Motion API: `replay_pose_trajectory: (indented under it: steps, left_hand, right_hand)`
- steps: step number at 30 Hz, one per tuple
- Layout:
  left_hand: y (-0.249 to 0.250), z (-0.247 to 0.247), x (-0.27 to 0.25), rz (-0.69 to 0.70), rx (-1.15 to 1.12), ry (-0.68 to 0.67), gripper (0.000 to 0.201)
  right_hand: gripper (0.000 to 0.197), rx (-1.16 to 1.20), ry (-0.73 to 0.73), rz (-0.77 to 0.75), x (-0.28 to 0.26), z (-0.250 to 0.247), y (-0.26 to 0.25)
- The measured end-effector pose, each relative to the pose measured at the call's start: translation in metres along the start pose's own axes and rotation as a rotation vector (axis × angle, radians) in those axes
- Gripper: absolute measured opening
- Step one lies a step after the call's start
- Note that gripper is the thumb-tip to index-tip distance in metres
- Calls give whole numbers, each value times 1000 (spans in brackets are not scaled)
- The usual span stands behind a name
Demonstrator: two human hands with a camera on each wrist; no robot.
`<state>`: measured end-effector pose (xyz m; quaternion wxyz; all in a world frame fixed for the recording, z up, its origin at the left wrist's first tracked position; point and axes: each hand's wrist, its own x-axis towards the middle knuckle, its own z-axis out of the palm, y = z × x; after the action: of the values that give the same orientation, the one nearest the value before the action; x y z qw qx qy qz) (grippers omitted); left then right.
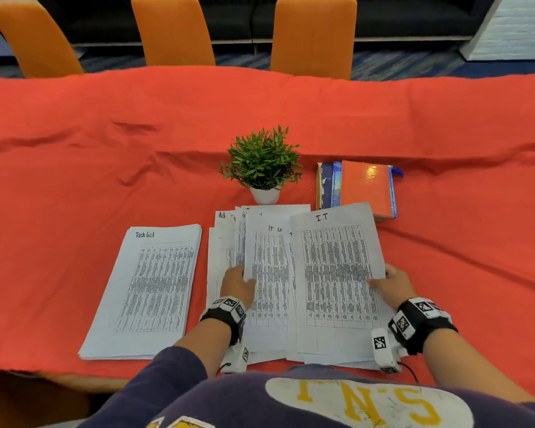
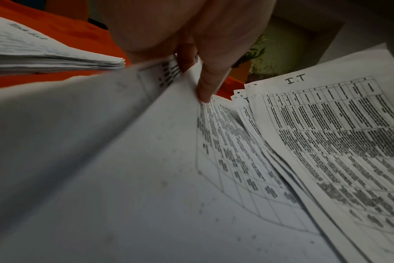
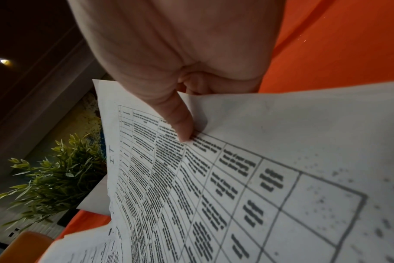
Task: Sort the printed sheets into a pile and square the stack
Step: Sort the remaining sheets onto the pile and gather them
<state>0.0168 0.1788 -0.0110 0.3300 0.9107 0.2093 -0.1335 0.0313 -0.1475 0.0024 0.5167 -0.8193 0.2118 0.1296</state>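
So far the job looks partly done: one neat pile headed "Task List" (image 1: 145,291) lies squared on the left of the bench (image 1: 74,180), while the loose sheets (image 1: 269,273) just beside it on the right are fanned and overlapping, their top edges staggered below the potted plant (image 1: 261,162). The right hand (image 1: 394,284) pinches the right edge of the top sheet marked "I.T" (image 1: 337,273), thumb on the print and the other fingers curled beneath, and that sheet is lifted slightly off the spread. The left hand (image 1: 237,284) grips the left edge of another sheet headed "IT" further left in the fan. By my judgement most of the spread remains to be sorted, and no second pile has been squared yet. The head view alone gives the whole layout: both groups of paper, the stack of books (image 1: 357,188) behind the fan, the red cloth and the orange chairs (image 1: 173,29) beyond. The left wrist view adds what it cannot: the thickness of the finished pile seen edge-on, and a left fingertip (image 2: 204,92) tucked under a raised paper edge. The right wrist view shows the right thumb (image 3: 180,122) pressing on the table grid, with the corner curling up behind it.
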Motion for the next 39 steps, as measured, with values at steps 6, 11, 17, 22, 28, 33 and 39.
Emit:
replay_pose_trajectory:
  steps: [6, 11, 17, 22, 28, 33, 39]
  left_hand:
    - [10, -13, -3, 44, -85, 35, 24]
    - [15, -46, -11, 145, -106, 125, 33]
    - [37, -96, -35, 439, -113, 223, 26]
    - [65, -114, -48, 692, -380, 159, 26]
    - [81, -91, -43, 391, -713, 13, 50]
    - [66, -49, -31, 84, -561, -76, 35]
    - [50, -14, -25, 8, -355, -111, 35]
  right_hand:
    - [36, 52, 46, 3, -4, -9, -3]
    - [40, 107, 132, 43, -4, -30, -2]
    - [38, 165, 263, 46, 2, -54, -2]
    - [36, 293, 275, 40, 5, -59, -10]
    - [32, 517, 124, -9, -5, -35, -34]
    - [34, 488, -100, -14, -19, -5, -43]
    - [19, 353, -197, -14, -43, 10, -52]
